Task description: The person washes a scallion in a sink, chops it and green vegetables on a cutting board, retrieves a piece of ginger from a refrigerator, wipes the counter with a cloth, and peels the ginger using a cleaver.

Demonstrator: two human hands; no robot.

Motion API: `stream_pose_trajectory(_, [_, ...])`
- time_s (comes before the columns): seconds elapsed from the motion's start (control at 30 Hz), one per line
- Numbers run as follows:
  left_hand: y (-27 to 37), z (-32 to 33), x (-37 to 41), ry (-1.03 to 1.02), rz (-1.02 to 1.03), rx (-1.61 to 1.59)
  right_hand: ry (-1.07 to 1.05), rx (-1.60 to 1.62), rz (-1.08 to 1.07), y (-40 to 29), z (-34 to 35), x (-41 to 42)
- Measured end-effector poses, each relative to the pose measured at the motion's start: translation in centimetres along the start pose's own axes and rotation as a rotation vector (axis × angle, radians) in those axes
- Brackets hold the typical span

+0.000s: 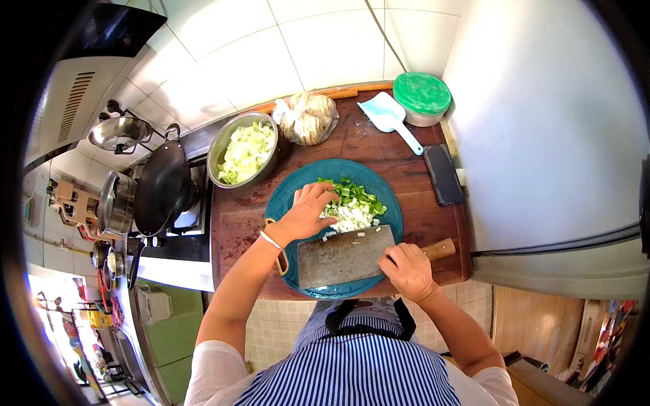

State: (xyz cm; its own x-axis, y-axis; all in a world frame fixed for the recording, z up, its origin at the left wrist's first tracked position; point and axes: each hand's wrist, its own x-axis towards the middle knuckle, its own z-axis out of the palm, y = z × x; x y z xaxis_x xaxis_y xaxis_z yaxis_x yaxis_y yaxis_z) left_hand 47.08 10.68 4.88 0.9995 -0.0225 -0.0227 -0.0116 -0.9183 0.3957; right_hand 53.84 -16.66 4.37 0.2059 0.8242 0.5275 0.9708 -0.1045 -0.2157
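On a round teal cutting board (284, 190) lies a pile of chopped green and white vegetable pieces (355, 205), which look like scallion. My left hand (307, 210) rests at the left side of the pile with its fingers spread and bent. The wide blade of a cleaver (345, 259) lies nearly flat along the near side of the board, a few bits stuck near its upper edge. My right hand (409, 269) grips the cleaver at the handle end of the blade, and the wooden handle sticks out to the right.
A metal bowl of chopped pale green leaves (246, 152), a tied plastic bag of food (307, 119), a light blue scoop (388, 119), a green-lidded tub (422, 96) and a dark phone-like slab (443, 173) stand around the board. Left is a stove with a black wok (161, 188); right, a large pale appliance (548, 132).
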Motion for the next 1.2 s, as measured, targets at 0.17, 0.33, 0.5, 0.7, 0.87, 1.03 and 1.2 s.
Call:
stream_pose_trajectory(0.17, [0.1, -0.7, -1.2, -0.121, 0.04, -0.074, 0.006, -0.004, 0.043, 0.2, -0.4, -0.3])
stream_pose_trajectory(0.33, [-1.7, 1.4, -0.3, 0.021, -0.036, -0.03, 0.009, 0.007, 0.069, 0.2, -0.6, -0.7])
stream_pose_trajectory(0.5, [0.3, 0.9, 0.1, -0.095, 0.036, -0.131, -0.01, 0.011, 0.074, 0.3, -0.6, -0.8])
stream_pose_trajectory(0.7, [2.3, 1.7, 1.1, -0.056, 0.132, -0.026, -0.004, 0.055, 0.016, -0.6, -0.1, 0.4])
stream_pose_trajectory(0.87, [0.2, 1.0, 0.7, -0.01, 0.007, 0.08, 0.017, 0.075, -0.01, -1.1, 0.5, 1.1])
stream_pose_trajectory(1.03, [1.6, 0.6, 0.0, -0.044, 0.134, -0.013, 0.022, 0.05, -0.033, -1.1, 0.9, 1.9])
stream_pose_trajectory(1.2, [-1.1, 1.8, 0.0, 0.064, -0.072, 0.063, 0.055, 0.083, -0.075, -1.4, 1.1, 2.3])
